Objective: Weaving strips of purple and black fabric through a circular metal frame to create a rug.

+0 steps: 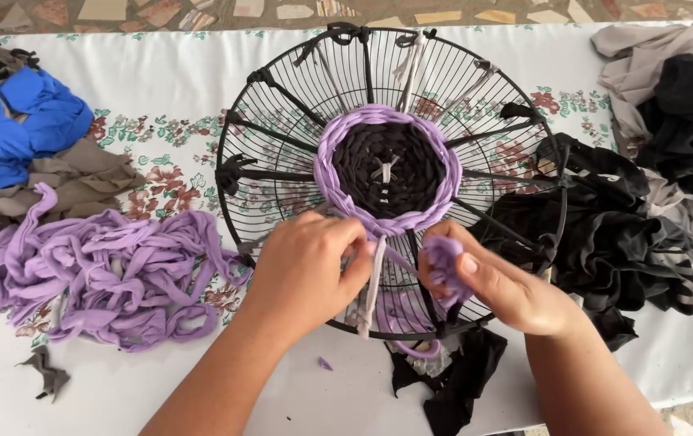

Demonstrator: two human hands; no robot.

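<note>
a: what sits in the middle of the frame?

b: a round black wire fan guard [282, 121] lies flat on a white surface [161, 56] with a floral print. strips of dark cloth are tied along its spokes. at its centre is a woven disc [387, 165], black inside with a purple ring around it.

a: and the hands?

b: both come up from the bottom edge and meet at the lower rim of the disc. the left hand [306, 270] has its fingers curled and clenched around the weave where a pale grey strip [373, 282] hangs down. the right hand [496, 282] has its fingers grasping a bunched purple fabric strip [441, 262], just beside the left hand.

a: what else is around?

b: at lower left a heap of purple strips [112, 278]; above it, at the left edge, blue cloth [15, 129] over grey cloth. at right a pile of black fabric [605, 242], with more grey and black cloth in the upper right corner. black scraps [451, 379] lie under the guard's lower edge.
</note>
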